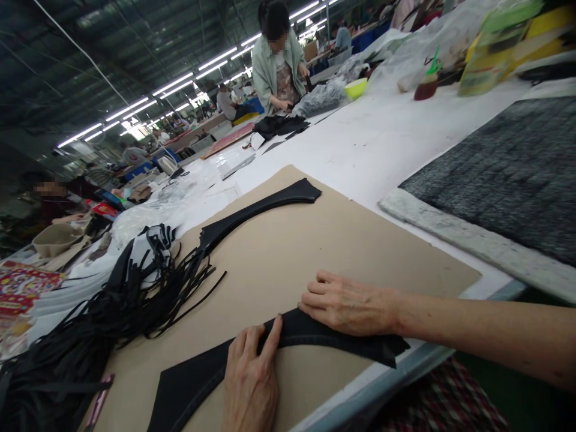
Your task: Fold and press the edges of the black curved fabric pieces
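A curved black piece (297,330) of leather-like material lies along the near side of a beige board. My left hand (252,372) rests on its middle, thumb held apart from the other fingers, with the fingertips at the piece's far edge. Farther right, my right hand (346,303) has its fingers curled down on the same piece, closed at its upper edge; the fingertips are partly hidden. Beyond both hands, a stack of similar curved black pieces (261,210) lies on the beige board (360,246).
A heap of black strips (135,294) spreads over the left of the board, near a pink tool (99,401). A dark textured sheet (504,174) lies right. Farther back are a red-filled bottle (426,87), a yellow-green bowl (356,89) and a co-worker (281,66).
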Demonstrator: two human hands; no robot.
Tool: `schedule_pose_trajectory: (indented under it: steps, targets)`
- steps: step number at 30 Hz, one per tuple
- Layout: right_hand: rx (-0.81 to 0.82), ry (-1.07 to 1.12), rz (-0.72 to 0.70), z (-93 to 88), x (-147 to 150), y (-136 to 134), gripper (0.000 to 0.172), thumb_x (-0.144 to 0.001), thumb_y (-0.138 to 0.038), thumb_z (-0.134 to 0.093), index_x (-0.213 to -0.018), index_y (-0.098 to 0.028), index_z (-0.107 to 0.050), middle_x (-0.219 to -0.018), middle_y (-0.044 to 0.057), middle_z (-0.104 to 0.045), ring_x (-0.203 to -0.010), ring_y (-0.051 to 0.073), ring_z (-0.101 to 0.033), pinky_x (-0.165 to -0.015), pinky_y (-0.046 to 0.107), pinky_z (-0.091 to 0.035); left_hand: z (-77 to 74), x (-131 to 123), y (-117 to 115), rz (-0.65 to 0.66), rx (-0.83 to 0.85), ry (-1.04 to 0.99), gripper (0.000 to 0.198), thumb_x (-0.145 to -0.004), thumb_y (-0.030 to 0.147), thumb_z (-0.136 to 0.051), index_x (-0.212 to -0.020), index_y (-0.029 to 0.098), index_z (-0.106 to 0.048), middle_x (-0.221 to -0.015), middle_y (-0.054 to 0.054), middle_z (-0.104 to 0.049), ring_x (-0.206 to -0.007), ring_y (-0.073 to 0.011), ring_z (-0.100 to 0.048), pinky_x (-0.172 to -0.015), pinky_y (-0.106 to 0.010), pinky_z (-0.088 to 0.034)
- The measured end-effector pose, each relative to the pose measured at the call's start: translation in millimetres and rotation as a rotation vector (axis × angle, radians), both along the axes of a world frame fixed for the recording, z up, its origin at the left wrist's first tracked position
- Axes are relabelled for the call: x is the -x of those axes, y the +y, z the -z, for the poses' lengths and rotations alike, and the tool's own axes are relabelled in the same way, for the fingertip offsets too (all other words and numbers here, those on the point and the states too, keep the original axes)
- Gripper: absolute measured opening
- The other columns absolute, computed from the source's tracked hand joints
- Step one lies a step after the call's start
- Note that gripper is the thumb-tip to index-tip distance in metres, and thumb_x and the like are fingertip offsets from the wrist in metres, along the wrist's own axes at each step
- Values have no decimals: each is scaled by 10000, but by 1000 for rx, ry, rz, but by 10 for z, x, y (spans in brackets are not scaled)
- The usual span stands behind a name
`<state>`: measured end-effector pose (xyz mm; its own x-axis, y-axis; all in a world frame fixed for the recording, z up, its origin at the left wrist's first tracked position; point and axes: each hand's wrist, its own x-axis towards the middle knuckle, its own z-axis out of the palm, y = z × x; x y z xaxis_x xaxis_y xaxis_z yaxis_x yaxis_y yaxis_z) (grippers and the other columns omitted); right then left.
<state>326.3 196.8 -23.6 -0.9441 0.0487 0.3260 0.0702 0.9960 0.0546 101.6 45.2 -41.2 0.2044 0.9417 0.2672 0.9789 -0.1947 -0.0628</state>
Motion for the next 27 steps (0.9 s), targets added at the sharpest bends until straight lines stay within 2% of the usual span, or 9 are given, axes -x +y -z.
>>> schedule_pose_trajectory:
  steps: [3, 6, 9, 12, 15, 17, 21, 27]
  targets:
    - [17, -2, 6, 14, -86, 14, 141, -979, -136, -473, -1025, -105, -602, -868, 42, -564, -787, 190, -473, -710, 355, -306, 28, -14, -4, -9, -32, 6, 583, -872, 4, -377, -1384, 263, -475, -1032, -70, -555, -939, -206, -541, -810, -361, -498]
    - [41, -13, 21, 29, -173, 31, 163, -989, -132, -446, -1051, -105, -595, -889, 47, -568, -801, 191, -474, -733, 357, -316, 56, -34, -5, -39, -65, 22, 577, -866, -7, -379, -1357, 271, -502, -1139, -92, -532, -1044, -235, -524, -857, -389, -477]
    - [49, -24, 33, 27, -246, 42, 171, -991, -134, -442, -1069, -107, -592, -905, 52, -573, -812, 194, -474, -739, 361, -320, 48, -60, 23, 18, -86, 52, 526, -861, -9, -375, -1317, 203, -528, -1197, -105, -535, -1112, -254, -499, -901, -397, -453]
    - [49, -17, 35, 17, -292, 48, 169, -988, -136, -448, -1072, -107, -592, -901, 53, -577, -809, 194, -474, -743, 364, -325, -3, -87, 81, 121, -86, 51, 456, -867, -1, -355, -1274, 108, -532, -1088, -100, -596, -1018, -226, -537, -862, -359, -458]
    - [44, -2, 30, 21, -309, 53, 165, -988, -131, -446, -1063, -107, -592, -898, 54, -578, -807, 191, -478, -749, 360, -331, -73, -140, 148, 116, -64, 36, 480, -868, -1, -348, -1309, 113, -503, -928, -64, -611, -862, -198, -554, -788, -336, -461]
    - [38, 9, 31, 34, -310, 54, 162, -991, -132, -443, -1052, -109, -592, -902, 56, -580, -813, 189, -482, -753, 356, -333, -102, -205, 193, 116, -60, 23, 543, -853, -16, -342, -1354, 148, -474, -952, -64, -609, -878, -195, -558, -796, -333, -459]
    - [30, 26, 40, 48, -304, 49, 134, -984, -137, -469, -1026, -109, -592, -894, 50, -577, -820, 188, -487, -754, 357, -335, -72, -380, 280, 200, -88, -38, 550, -821, -31, -336, -1307, 148, -521, -1162, -102, -586, -1079, -217, -527, -905, -348, -449]
    - [59, 11, 72, 23, -354, 33, 141, -984, -151, -476, -1058, -111, -589, -918, 46, -589, -833, 194, -491, -766, 369, -342, 8, -487, 344, 216, -5, -97, 505, -860, 9, -354, -1330, 134, -490, -1021, -84, -620, -927, -206, -558, -830, -322, -484]
